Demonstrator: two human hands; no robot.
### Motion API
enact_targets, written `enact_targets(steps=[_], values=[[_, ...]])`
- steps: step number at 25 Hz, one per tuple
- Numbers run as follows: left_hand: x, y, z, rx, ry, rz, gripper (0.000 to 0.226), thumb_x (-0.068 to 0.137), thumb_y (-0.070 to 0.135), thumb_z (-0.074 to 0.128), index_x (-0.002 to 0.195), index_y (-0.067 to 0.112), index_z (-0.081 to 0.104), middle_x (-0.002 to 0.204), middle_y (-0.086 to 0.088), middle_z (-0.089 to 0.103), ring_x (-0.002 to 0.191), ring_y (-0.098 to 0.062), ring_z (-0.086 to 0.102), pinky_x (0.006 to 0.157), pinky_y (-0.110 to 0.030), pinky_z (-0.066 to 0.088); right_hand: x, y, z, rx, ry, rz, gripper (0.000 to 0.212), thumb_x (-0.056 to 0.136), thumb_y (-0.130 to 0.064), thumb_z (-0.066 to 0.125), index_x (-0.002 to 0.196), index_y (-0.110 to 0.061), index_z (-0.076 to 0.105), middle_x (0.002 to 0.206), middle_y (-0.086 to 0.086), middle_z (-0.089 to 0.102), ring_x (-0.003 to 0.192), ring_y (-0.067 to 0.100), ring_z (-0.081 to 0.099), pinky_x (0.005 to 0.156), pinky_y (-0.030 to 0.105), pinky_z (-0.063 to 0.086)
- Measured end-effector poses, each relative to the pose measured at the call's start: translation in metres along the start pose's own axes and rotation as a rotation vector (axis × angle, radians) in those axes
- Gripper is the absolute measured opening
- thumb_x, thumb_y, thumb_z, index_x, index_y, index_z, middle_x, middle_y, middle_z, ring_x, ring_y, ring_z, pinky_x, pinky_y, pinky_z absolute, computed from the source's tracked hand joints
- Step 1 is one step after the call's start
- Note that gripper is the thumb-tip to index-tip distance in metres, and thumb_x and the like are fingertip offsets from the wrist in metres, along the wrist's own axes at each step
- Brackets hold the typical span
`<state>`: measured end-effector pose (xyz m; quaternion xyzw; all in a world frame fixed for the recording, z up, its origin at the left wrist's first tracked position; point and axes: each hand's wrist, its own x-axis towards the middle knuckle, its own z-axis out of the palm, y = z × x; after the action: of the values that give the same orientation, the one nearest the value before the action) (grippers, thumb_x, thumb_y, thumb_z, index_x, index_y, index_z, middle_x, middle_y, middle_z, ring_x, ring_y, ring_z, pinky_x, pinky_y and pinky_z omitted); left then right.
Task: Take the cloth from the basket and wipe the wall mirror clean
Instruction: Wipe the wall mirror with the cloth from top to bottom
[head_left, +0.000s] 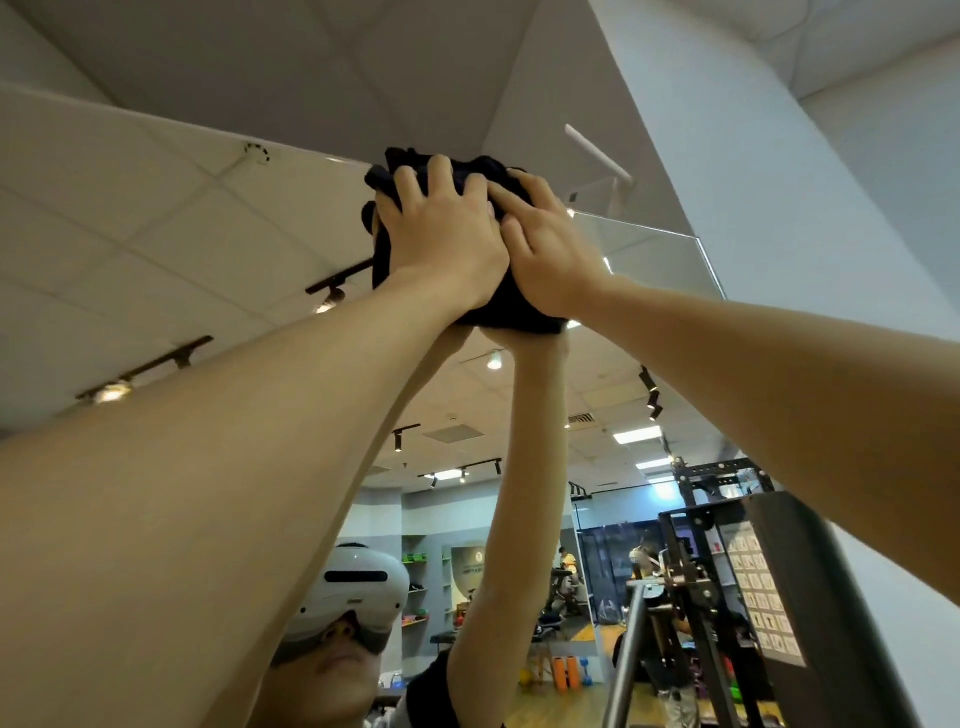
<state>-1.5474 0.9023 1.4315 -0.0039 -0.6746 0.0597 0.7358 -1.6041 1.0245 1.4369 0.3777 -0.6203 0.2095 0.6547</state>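
A dark cloth (470, 176) is pressed flat against the wall mirror (156, 218), high up near the mirror's top edge. The left hand (441, 234) is laid over the cloth with its fingers (410, 184) spread and slightly curled into the fabric. The right hand (550, 249) is set just beside it, touching it, its fingers (511, 200) extended across the cloth's right part. Both bare forearms are raised toward the mirror. Below the cloth, reflected arms and a white headset (358, 587) are seen in the mirror, along with ceiling spotlights and a dark metal rack (727, 545).
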Motion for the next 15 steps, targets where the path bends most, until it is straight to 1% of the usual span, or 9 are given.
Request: enact_targets(steps=[1,5,6,9,10,11,13,14,15], values=[[-0.001,0.015,0.007,-0.001,0.001,-0.007,0.040,0.107,0.035,0.033,0.141,0.019,0.048,0.154,-0.011,0.036,0.141,-0.041,0.030,0.120,-0.059,0.024,-0.005,0.013,-0.005,-0.006,-0.004,-0.001,0.063,0.100,-0.041,0.023,0.161,-0.029,0.037,0.168,0.005,0.027,0.151,0.024,0.033,0.123,0.040,0.031],[-0.002,0.074,0.030,0.009,-0.020,-0.004,0.043,0.106,0.034,0.035,0.146,0.020,0.044,0.158,-0.012,0.031,0.144,-0.042,0.027,0.121,-0.061,0.021,-0.022,0.068,-0.026,0.009,0.005,-0.016,0.067,0.097,-0.046,0.023,0.159,-0.029,0.041,0.163,0.005,0.033,0.148,0.023,0.037,0.123,0.045,0.033],[-0.002,0.087,0.035,0.011,-0.029,0.001,0.044,0.106,0.033,0.036,0.147,0.020,0.043,0.158,-0.012,0.029,0.145,-0.042,0.026,0.122,-0.061,0.021,-0.026,0.080,-0.032,0.014,0.000,-0.011,0.067,0.097,-0.045,0.023,0.158,-0.028,0.042,0.163,0.004,0.034,0.148,0.022,0.038,0.123,0.044,0.034],[0.002,0.122,0.051,0.016,-0.032,0.035,0.046,0.106,0.032,0.036,0.150,0.020,0.041,0.160,-0.013,0.027,0.147,-0.043,0.022,0.123,-0.062,0.019,-0.038,0.111,-0.046,-0.003,0.025,0.033,0.063,0.099,-0.038,0.026,0.158,-0.028,0.043,0.163,0.004,0.035,0.145,0.020,0.042,0.118,0.030,0.034],[0.006,0.133,0.056,0.013,-0.031,0.042,0.046,0.106,0.032,0.036,0.150,0.019,0.041,0.160,-0.013,0.026,0.147,-0.043,0.022,0.123,-0.063,0.018,-0.039,0.121,-0.050,-0.007,0.033,0.051,0.062,0.099,-0.037,0.026,0.158,-0.029,0.044,0.162,0.004,0.036,0.144,0.020,0.043,0.116,0.028,0.034],[0.006,0.144,0.062,0.011,-0.037,0.044,0.047,0.106,0.033,0.036,0.150,0.019,0.041,0.161,-0.014,0.026,0.148,-0.044,0.021,0.123,-0.063,0.017,-0.043,0.132,-0.053,-0.012,0.036,0.065,0.062,0.099,-0.037,0.026,0.158,-0.030,0.044,0.162,0.004,0.037,0.143,0.020,0.044,0.117,0.029,0.035],[0.007,0.161,0.071,0.022,-0.033,0.052,0.047,0.106,0.032,0.036,0.151,0.019,0.041,0.161,-0.014,0.025,0.148,-0.044,0.020,0.123,-0.064,0.016,-0.050,0.148,-0.058,-0.010,0.045,0.069,0.062,0.098,-0.038,0.026,0.157,-0.032,0.045,0.161,0.005,0.038,0.142,0.022,0.045,0.119,0.038,0.038],[0.007,0.173,0.075,0.020,-0.033,0.063,0.047,0.106,0.032,0.036,0.151,0.019,0.041,0.161,-0.014,0.025,0.149,-0.044,0.019,0.123,-0.064,0.016,-0.054,0.159,-0.063,-0.009,0.048,0.077,0.062,0.098,-0.036,0.026,0.157,-0.031,0.045,0.161,0.006,0.038,0.143,0.022,0.045,0.119,0.039,0.037],[0.008,0.185,0.079,0.013,-0.040,0.075,0.047,0.106,0.032,0.036,0.150,0.020,0.041,0.162,-0.014,0.025,0.149,-0.044,0.019,0.123,-0.064,0.016,-0.058,0.168,-0.069,-0.013,0.052,0.084,0.061,0.098,-0.034,0.027,0.157,-0.030,0.045,0.161,0.006,0.038,0.142,0.021,0.045,0.119,0.037,0.037]])
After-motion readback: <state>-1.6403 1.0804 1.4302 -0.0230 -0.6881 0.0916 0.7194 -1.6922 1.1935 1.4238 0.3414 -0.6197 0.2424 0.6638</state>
